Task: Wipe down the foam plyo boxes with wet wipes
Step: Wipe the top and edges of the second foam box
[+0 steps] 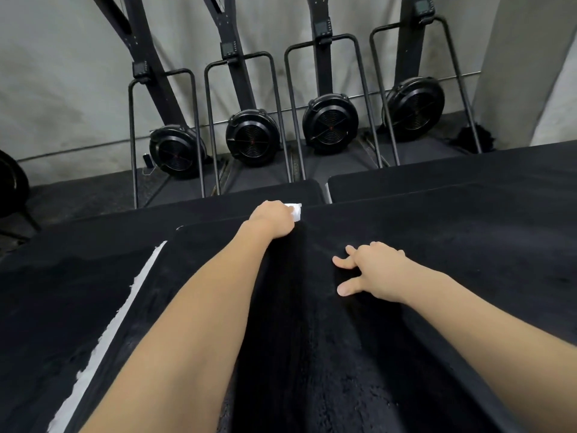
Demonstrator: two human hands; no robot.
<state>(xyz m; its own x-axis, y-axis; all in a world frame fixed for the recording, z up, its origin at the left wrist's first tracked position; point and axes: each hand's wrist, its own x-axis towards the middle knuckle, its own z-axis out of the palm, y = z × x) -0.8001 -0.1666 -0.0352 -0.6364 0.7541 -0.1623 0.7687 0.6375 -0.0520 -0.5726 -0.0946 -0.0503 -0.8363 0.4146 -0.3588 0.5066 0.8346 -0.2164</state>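
Black foam fills most of what we see: several plyo boxes pushed close together, and we lean over the nearest box [421, 245], whose matte top spreads from the middle of the view toward 3 and 5 o'clock. Our left hand [273, 218] reaches out toward 12 o'clock, to the far edge of that box, its fingers curled around a white wet wipe [296, 211] that is pressed against the foam right at the edge; only a small folded corner of the wipe shows past the knuckles. Our right hand [371, 267] lies nearer to us, toward 2 o'clock of centre, with fingers spread and relaxed and the fingertips touching the box top, holding nothing. At 8 o'clock a second box [46, 307] sits just beside the first, and a ragged white stripe [109, 332] runs along the seam between them. At 1 o'clock another box [437, 179] lies beyond the near one, with a narrow gap showing a sliver of white at its left corner. Farther off, at 12 o'clock, 4 black exercise machines [330, 121] stand in a row against a grey wall [62, 73], each with a round fan housing low down and a thin tubular frame around it.
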